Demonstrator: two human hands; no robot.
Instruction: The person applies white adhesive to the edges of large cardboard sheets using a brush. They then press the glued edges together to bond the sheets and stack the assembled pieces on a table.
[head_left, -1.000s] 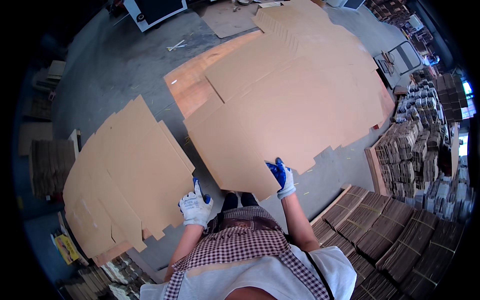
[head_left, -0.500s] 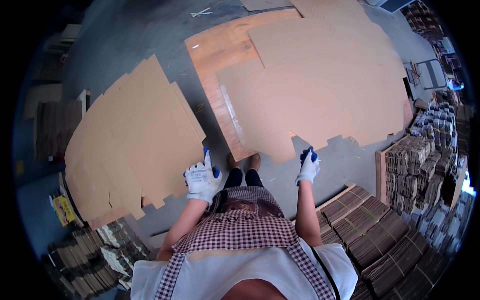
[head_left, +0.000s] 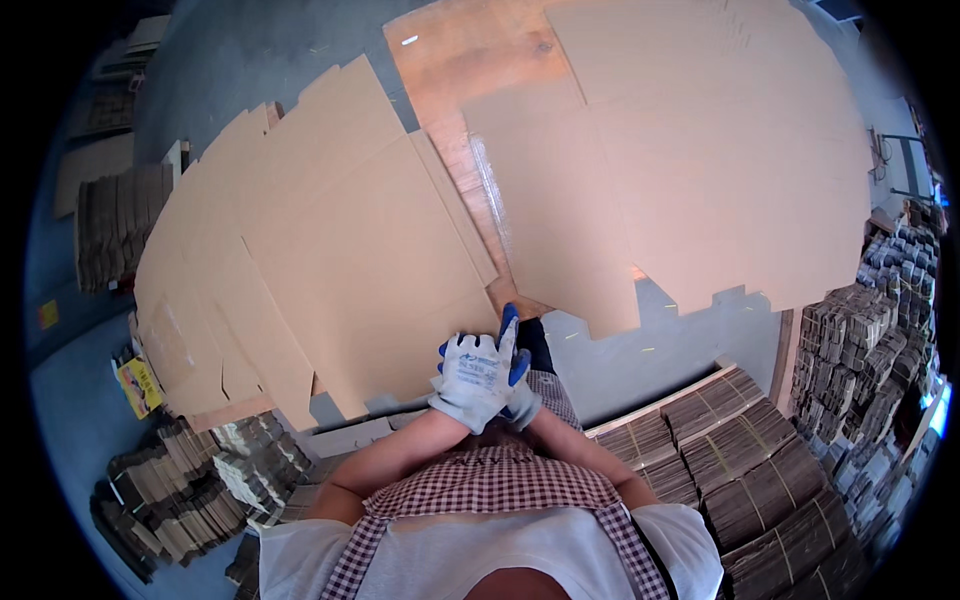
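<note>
In front of my apron, my two hands meet, both in white gloves with blue palms. My left hand (head_left: 473,375) lies on top, back upward. One finger stretches forward and the others are partly bent, with nothing visible in them. Beneath it is my right hand (head_left: 522,400), mostly covered; its finger shape is hidden. Just beyond and left of them spreads a large brown flattened cardboard sheet (head_left: 350,260), its near edge close to my left hand. Whether the glove touches it I cannot tell. Another cardboard sheet (head_left: 720,190) lies to the right on a wooden board (head_left: 480,50).
Strapped bundles of cardboard (head_left: 730,450) stand close at my right, with taller stacks (head_left: 850,350) beyond. More cardboard bundles (head_left: 175,490) are at the lower left. A yellow printed item (head_left: 140,388) sits by the left sheet, and a metal-framed cart (head_left: 905,165) stands far right.
My hands have come together in front of me; the right swung in from the right, under the left. The view has shifted, and both cardboard sheets appear larger and nearer.
</note>
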